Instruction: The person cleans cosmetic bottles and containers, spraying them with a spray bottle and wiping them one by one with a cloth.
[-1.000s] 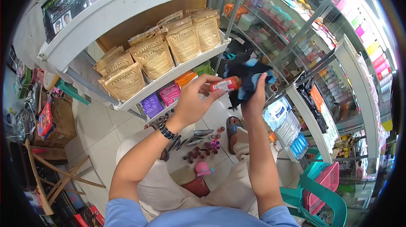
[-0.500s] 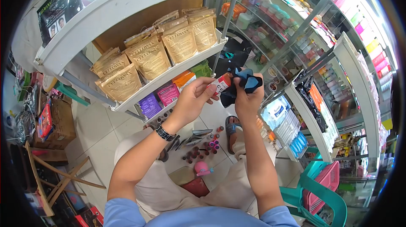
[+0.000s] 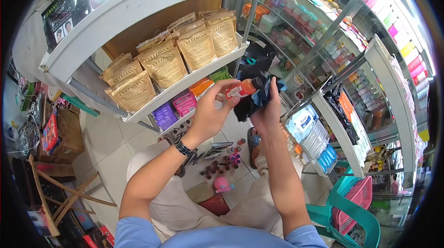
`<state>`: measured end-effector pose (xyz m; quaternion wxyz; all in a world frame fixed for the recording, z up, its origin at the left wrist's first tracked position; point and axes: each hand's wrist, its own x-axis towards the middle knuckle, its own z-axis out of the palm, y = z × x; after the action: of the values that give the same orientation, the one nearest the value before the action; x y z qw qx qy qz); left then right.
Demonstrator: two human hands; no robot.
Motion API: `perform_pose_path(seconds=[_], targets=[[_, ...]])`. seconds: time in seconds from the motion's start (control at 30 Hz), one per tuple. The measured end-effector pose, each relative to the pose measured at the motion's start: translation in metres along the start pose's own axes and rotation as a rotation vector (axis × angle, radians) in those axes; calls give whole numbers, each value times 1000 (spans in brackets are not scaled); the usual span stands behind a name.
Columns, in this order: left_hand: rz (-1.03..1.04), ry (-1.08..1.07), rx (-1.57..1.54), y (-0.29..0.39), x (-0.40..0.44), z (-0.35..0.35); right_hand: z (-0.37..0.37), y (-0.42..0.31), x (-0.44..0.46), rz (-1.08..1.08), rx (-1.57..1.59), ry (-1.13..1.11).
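Note:
My left hand [image 3: 213, 105] is closed around a small orange-red bottle [image 3: 241, 89] with a black cap. A white label with a barcode faces up, and the cap end points right. Close beside it, my right hand [image 3: 268, 115] holds a crumpled black and blue cloth [image 3: 249, 107] against its palm, fingers pointing up. The cloth lies just behind the cap; whether the two touch is unclear. Below, several small dark-capped bottles [image 3: 213, 168] stand on the tiled floor between my feet, near a pink round object [image 3: 221, 184].
Gold pouches [image 3: 162, 63] line a white shelf [image 3: 185, 80] ahead, with purple packs [image 3: 164, 115] below. Another rack [image 3: 319, 109] holds wipes on the right. A green chair [image 3: 342, 202] bears a pink basket [image 3: 354, 202]. A folding wooden stand [image 3: 69, 192] is at left.
The bottle has turned in my left hand, and its black cap now shows clear of the cloth. My right hand has drawn slightly down and left, its fingers straighter, the cloth hanging lower.

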<state>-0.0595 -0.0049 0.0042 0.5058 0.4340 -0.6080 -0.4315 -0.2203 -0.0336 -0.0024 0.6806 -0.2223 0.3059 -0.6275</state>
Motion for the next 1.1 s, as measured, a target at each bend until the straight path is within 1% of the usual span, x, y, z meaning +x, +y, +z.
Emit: perform_pose_path(seconds=[0.03, 0.07, 0.2, 0.23, 0.37, 0.4, 0.53, 0.57, 0.7, 0.9, 1.03, 1.07, 1.1], targets=[[18, 25, 32, 2, 0, 0, 3, 1, -1, 97, 195, -31], [19, 26, 31, 3, 0, 0, 7, 2, -3, 96, 194, -31], [311, 140, 638, 4, 0, -2, 21, 3, -21, 282, 140, -29], [309, 141, 639, 4, -1, -2, 20, 5, -20, 284, 139, -30], [476, 186, 590, 3, -4, 1, 3, 10, -12, 169, -226, -77], [474, 187, 588, 3, -4, 2, 0, 10, -11, 170, -228, -76], [587, 163, 726, 4, -5, -1, -7, 8, -8, 55, -443, -58], [588, 162, 725, 4, -5, -1, -5, 7, -9, 54, -443, -57], [533, 153, 708, 3, -1, -2, 6, 6, -15, 171, -286, -85], [519, 112, 701, 1, 3, -3, 1, 7, -14, 177, -301, -57], [443, -47, 574, 2, 3, 1, -6, 2, -5, 292, -102, 12], [431, -72, 567, -1, 2, 3, -11, 1, -5, 323, -47, 41], [440, -41, 520, -4, 3, 4, -15, 0, -5, 350, 9, 67]])
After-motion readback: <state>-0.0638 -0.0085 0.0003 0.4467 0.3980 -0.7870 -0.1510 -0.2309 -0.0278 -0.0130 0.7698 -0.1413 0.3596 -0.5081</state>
